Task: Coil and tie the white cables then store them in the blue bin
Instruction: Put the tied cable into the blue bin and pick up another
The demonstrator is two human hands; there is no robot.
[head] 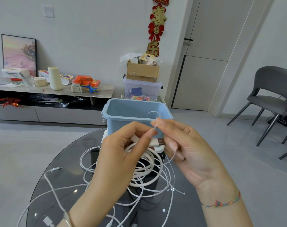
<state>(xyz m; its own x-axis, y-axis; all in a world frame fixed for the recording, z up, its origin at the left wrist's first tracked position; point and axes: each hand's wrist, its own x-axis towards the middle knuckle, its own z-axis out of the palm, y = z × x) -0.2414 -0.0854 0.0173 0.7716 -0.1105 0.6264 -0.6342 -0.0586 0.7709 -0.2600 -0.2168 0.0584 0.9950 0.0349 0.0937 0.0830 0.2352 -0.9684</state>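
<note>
Where the view begins at the left, loose white cables [57, 185] lie sprawled in open loops on the dark glass table [70, 153], one ending in a small plug near the table's left edge. Left hand [118, 154]: raised above the table, fingers curled round a coiled cable [144, 171] of several white turns, which hangs below the palm. The coil's USB plug [160, 142] projects to the right between the two hands. Blue bin [123, 126]: upright on the far side of the table, just behind both hands, lid off. Right hand [185, 148]: thumb and forefinger pinch a thin white tie [173, 155] close to the left hand's fingertips; the remaining fingers are loosely curled. The tie's strand trails down past the right palm. A woven multicoloured bracelet [221, 203] circles the right wrist. At far right, a grey chair [274, 89] stands on the floor, well apart from the table.
</note>
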